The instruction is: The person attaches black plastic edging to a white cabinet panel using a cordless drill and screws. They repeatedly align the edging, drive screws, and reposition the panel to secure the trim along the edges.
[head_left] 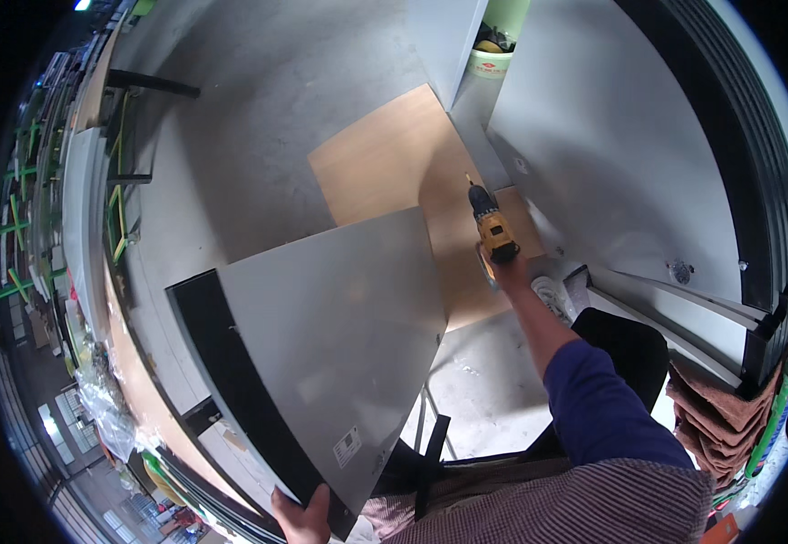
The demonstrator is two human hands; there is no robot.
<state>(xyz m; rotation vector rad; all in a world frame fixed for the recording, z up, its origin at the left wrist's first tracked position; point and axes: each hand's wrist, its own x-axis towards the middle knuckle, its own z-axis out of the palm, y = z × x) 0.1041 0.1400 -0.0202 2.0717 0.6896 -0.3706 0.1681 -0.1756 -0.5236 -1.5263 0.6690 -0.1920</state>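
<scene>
My right hand point(511, 273) is wrapped round the grip of a yellow and black cordless drill point(495, 231). The drill's bit points away from me, above a wooden board. At the lower left, my left hand point(302, 517) grips the near edge of a light grey panel point(339, 317), thumb on top and fingers partly hidden beneath. That panel has a black strip point(262, 390) along its left side and a small white label. Its right edge overlaps the wooden board point(394, 163) lying on the floor.
To the right stands a large grey panel point(602, 136) with a black frame point(729, 163). A light green bucket point(490, 62) sits beyond it. Brown cloth point(720, 422) hangs at the lower right. Along the left run a long wooden edge, metal profiles and crumpled clear plastic point(108, 403).
</scene>
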